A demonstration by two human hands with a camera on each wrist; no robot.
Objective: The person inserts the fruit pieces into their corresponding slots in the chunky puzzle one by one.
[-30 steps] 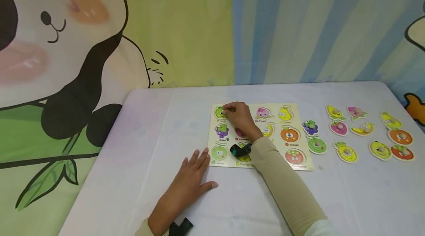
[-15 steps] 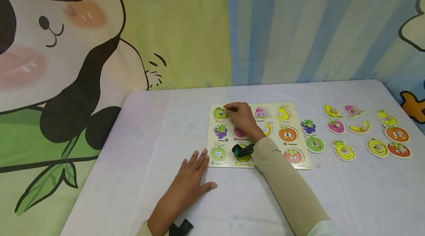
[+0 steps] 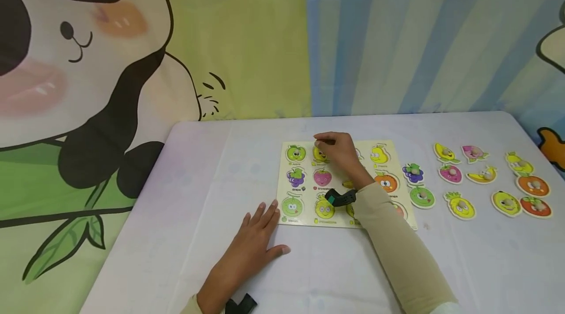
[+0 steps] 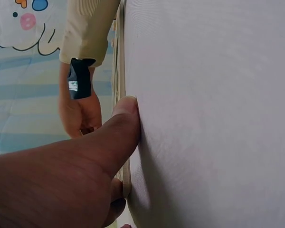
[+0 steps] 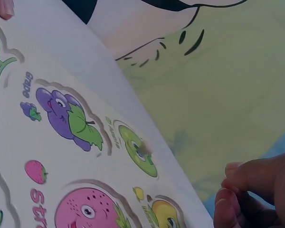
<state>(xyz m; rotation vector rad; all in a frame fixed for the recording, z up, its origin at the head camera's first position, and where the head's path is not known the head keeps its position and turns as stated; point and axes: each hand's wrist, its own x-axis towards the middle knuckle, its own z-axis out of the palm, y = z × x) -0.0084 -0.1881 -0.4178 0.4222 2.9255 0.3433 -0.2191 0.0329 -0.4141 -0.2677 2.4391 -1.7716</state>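
On the table lies a cream fruit puzzle board with printed fruit recesses. A green apple piece sits in its top left corner; the right wrist view shows a blurred knob on this apple piece. My right hand hovers over the board's top middle, fingers loosely curled and nothing visible in them. In the right wrist view that hand is apart from the board, thumb and forefinger tips close together. My left hand rests on the table, fingers spread, fingertips at the board's lower left edge.
Right of the board lie several loose knobbed pieces, among them grapes, a melon, a strawberry, a banana, a pineapple, an orange and a tomato. A printed curtain hangs behind the table.
My right hand has left the apple piece and moved to the right over the board, uncovering the strawberry picture. The apple piece stays in the top left corner. My left hand keeps its place.
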